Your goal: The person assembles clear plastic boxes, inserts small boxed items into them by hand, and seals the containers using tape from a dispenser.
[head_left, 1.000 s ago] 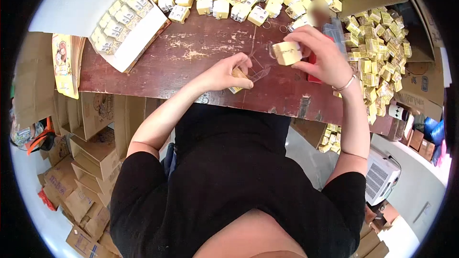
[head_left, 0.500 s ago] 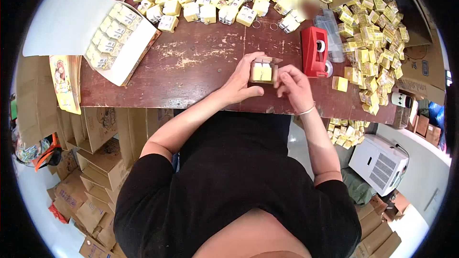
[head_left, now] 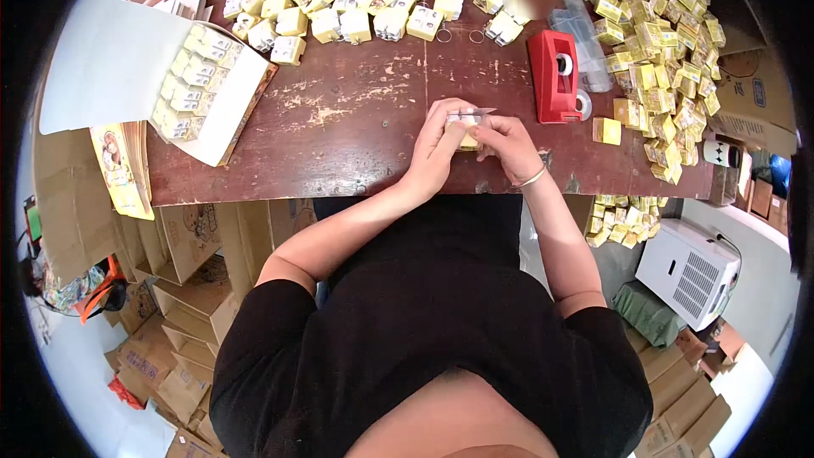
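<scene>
A small clear box (head_left: 468, 142) with yellow and white contents is between my hands, just above the table's near edge. My left hand (head_left: 434, 153) is closed round its left side, with the thumb over the top. My right hand (head_left: 510, 146) is closed on the right side, its thumb and fingers pressing at the box. A thin, dark, pointed flap or edge (head_left: 482, 111) sticks out past the fingertips; I cannot tell which. Much of the box is hidden by my fingers.
A red tape dispenser (head_left: 555, 76) stands to the right, near a single yellow box (head_left: 606, 131) and a heap of packed boxes (head_left: 657, 76). Yellow-and-white blocks (head_left: 373, 0) pile at the back. An open white carton (head_left: 233, 106) holds rows of blocks at left on the worn table (head_left: 339, 148).
My right hand has moved in against the box, and my left thumb has come over its top. The box is now mostly covered. The camera view has shifted slightly.
</scene>
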`<state>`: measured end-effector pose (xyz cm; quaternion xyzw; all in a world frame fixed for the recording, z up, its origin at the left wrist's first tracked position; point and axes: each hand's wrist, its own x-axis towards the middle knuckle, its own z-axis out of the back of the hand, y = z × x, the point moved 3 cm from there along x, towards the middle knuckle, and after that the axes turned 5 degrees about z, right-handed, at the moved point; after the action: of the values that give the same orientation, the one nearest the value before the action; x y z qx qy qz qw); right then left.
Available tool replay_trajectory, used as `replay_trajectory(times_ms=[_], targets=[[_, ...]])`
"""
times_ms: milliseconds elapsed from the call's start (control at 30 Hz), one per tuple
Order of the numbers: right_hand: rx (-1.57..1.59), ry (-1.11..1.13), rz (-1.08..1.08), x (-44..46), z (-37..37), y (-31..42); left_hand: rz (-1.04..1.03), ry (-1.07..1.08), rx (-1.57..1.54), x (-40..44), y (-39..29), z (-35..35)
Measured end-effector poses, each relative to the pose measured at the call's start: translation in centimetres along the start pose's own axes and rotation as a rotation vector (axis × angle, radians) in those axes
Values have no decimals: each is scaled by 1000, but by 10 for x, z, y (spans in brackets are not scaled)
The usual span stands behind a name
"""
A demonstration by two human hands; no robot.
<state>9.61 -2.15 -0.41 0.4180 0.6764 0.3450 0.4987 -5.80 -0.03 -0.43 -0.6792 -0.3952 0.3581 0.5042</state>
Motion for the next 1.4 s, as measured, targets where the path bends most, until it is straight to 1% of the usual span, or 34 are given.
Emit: replay_trajectory(times_ms=[67, 100, 133, 167, 233, 267, 300, 333, 367, 400, 467, 500, 533, 600, 633, 700, 833, 900, 933, 1000, 1033, 1100, 1133, 1200, 1333, 1400], targets=[[45, -33, -10, -1, -6, 9, -277, 0, 313, -4, -23, 0], [87, -65, -20, -2, -5, 11, -436, 43, 494, 0, -30, 2], [116, 3, -32, 1, 6, 2, -481, 97, 594, 4, -29, 8], [119, -2, -29, -2, 7, -3, -523, 148, 693, 5, -26, 12], [99, -79, 361, -9, -4, 10, -349, -14, 456, 9, -32, 14], [-92, -32, 393, -14, -12, 15, -255, -74, 328, 12, -29, 15], [-289, -62, 446, -17, -23, 15, -110, -106, 148, 11, -38, 8], [-518, -153, 499, -20, -37, 23, -121, -129, 89, 12, -38, 1], [-492, -263, 488, -21, -41, 24, -131, -147, 29, 13, -38, -4], [-491, -271, 490, -23, -40, 22, -160, -120, 188, 11, -46, -7], [-598, -341, 544, -25, -36, 21, -304, 14, 365, 13, -49, -3], [-587, -338, 497, -28, -35, 23, -156, 50, 189, 13, -49, -5], [-583, -337, 492, -30, -35, 24, -150, 50, 191, 13, -50, -6], [-646, -359, 487, -33, -35, 25, -247, 44, 373, 13, -55, -9], [-645, -359, 491, -33, -35, 25, -250, 45, 375, 15, -56, -11], [-624, -372, 492, -34, -33, 24, -358, -22, 388, 16, -61, -13], [-606, -369, 530, -38, -29, 27, -328, 13, 316, 18, -73, -17], [-589, -369, 586, -39, -28, 26, -224, 22, 243, 19, -76, -18], [-587, -373, 586, -39, -28, 26, -224, 26, 245, 20, -77, -19], [-574, -381, 617, -42, -31, 27, -302, 25, 327, 20, -80, -22], [-573, -384, 617, -43, -32, 28, -301, 27, 328, 22, -78, -22], [-527, -405, 567, -46, -31, 29, -453, 95, 510, 23, -76, -25], [-528, -407, 567, -46, -30, 29, -453, 96, 509, 23, -76, -25], [-562, -419, 614, -49, -27, 30, -633, 121, 621, 19, -78, -29], [-528, -416, 622, -50, -17, 21, -695, 141, 691, 14, -66, -37], [-562, -462, 619, -53, -11, 13, -701, 144, 708, 14, -61, -40]])
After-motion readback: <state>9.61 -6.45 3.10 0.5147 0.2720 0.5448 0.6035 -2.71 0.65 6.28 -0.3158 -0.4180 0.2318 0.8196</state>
